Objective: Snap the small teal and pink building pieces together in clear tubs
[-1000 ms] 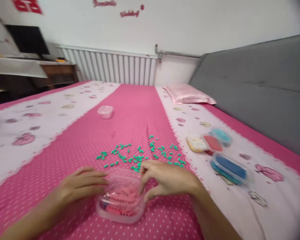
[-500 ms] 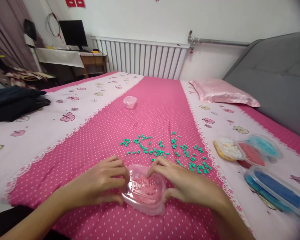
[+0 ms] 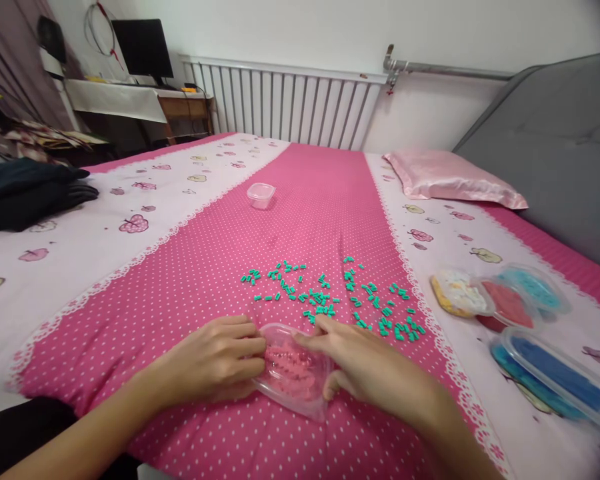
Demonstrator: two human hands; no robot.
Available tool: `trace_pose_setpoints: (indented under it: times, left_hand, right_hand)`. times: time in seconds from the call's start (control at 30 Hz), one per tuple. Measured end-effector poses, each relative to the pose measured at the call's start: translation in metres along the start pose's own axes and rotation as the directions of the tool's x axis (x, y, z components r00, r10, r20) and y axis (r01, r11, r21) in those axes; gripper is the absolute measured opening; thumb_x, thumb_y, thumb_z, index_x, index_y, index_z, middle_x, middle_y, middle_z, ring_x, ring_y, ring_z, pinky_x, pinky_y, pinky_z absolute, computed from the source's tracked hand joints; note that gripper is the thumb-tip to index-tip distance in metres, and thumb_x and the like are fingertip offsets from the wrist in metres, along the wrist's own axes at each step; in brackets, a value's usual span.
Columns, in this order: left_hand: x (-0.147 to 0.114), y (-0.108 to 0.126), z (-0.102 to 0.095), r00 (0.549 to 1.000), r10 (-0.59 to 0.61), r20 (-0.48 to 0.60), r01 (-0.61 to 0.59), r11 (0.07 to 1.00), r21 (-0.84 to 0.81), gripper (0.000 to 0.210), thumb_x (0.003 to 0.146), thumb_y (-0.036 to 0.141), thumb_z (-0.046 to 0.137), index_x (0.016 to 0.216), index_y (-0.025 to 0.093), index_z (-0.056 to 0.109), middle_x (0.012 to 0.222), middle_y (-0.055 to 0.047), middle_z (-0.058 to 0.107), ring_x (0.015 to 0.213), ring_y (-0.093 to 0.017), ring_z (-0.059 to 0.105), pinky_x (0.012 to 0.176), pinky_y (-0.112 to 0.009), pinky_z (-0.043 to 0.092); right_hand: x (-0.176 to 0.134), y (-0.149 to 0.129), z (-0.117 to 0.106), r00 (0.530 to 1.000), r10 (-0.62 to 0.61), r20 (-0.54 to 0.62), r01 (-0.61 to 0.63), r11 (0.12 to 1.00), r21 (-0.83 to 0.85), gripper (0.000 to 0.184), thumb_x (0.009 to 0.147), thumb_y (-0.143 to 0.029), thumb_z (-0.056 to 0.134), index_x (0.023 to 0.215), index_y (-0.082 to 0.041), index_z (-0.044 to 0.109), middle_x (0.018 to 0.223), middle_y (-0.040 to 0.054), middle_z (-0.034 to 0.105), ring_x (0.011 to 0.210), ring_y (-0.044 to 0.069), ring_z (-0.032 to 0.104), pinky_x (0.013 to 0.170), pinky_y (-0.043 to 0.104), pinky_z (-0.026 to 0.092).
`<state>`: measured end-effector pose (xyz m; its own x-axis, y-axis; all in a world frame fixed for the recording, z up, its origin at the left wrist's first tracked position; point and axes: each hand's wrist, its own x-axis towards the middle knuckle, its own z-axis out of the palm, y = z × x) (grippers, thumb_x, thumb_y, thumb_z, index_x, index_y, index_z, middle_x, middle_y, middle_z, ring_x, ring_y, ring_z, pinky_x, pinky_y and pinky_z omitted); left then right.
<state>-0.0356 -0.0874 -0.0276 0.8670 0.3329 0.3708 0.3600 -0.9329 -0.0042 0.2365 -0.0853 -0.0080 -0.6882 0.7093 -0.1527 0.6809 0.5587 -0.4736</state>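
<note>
A clear plastic container [image 3: 293, 373] with pink pieces inside sits on the bed, close to me and slightly tilted. My left hand [image 3: 225, 360] curls its fingers over the container's left edge. On the opposite side, my right hand [image 3: 353, 357] grips the rim, with one finger over the top and another low at the side. The fingers cover parts of the rim, so how the lid sits cannot be made out. Just beyond the hands, many small green pieces [image 3: 323, 300] lie scattered on the pink dotted bedspread [image 3: 205, 267].
Farther off stands a small clear container [image 3: 261, 195]. To the right are tubs with white-and-yellow [image 3: 457, 293], red [image 3: 505, 303], light blue [image 3: 535, 290] and dark blue [image 3: 555, 373] contents. A pink pillow [image 3: 450, 177] lies behind them; dark clothing [image 3: 30, 193] is at left.
My left hand has closed in against the container's left edge, fingers curling further over it. The container has tilted and turned slightly. My right hand stays on its side.
</note>
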Motion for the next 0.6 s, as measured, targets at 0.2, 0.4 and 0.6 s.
trace_pose_setpoints:
  times: [0.2,0.4,0.6]
  left_hand:
    - [0.0,-0.002,0.002,1.0,0.028,0.0,-0.028,1.0,-0.004,0.036,0.103,0.015,0.046,0.067,0.021,0.045,0.067,0.001,0.057,0.06,-0.015,0.044,0.057,-0.034,0.033]
    - [-0.007,-0.013,0.002,0.994,0.044,-0.103,-0.042,0.999,0.019,0.036,0.108,0.019,0.042,0.073,0.019,0.052,0.084,-0.004,0.071,0.073,-0.015,0.063,0.067,-0.031,0.051]
    - [-0.009,-0.022,0.004,0.976,0.13,-0.173,-0.1,0.98,0.173,0.029,0.105,0.009,0.041,0.087,0.018,0.062,0.107,-0.009,0.079,0.111,-0.018,0.072,0.1,-0.033,0.059]
  right_hand:
    - [0.003,-0.002,-0.001,1.0,0.009,0.02,-0.009,1.0,0.014,0.051,0.079,-0.009,0.078,0.126,-0.027,0.071,0.112,0.0053,0.066,0.102,0.024,0.066,0.087,0.036,0.053]
    - [-0.012,-0.015,-0.01,0.999,-0.003,-0.039,0.006,0.997,0.073,0.088,0.083,-0.002,0.07,0.16,-0.031,0.038,0.159,0.0134,0.046,0.145,0.03,0.046,0.117,0.048,0.043]
    - [0.006,-0.023,0.005,0.999,-0.023,0.026,0.019,0.989,0.144,0.115,0.077,-0.042,0.087,0.165,-0.009,0.02,0.173,0.0231,0.013,0.161,0.034,0.008,0.129,0.051,0.021]
